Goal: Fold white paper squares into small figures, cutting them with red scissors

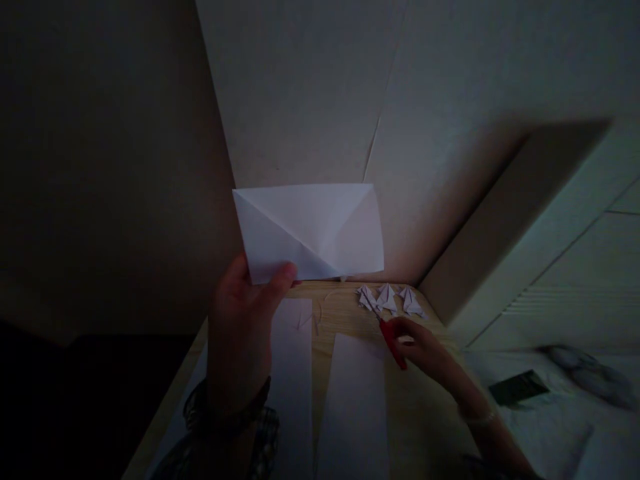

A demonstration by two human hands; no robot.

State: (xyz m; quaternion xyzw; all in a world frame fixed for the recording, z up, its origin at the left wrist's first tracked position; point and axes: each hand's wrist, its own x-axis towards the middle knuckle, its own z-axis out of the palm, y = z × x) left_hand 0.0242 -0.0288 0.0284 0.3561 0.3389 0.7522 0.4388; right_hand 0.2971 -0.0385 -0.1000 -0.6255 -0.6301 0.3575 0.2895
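My left hand [245,320] holds up a white rectangular sheet of paper [310,230] by its lower left corner, thumb in front and fingers behind. Diagonal creases run across the sheet. Lower on the right, my right hand [415,340] is closed around the red handles of a pair of scissors [393,343]. The blades point up and left, towards small folded paper figures [386,298] in a row at the table's far edge. Beneath my hands lie long white paper strips [355,407].
The light wooden table [430,413] stands against a pale wall [300,100]. To the right is a white surface with a dark green flat item [520,388] and a grey bundle [590,373] on it. A pale ledge [520,207] slants along the right wall.
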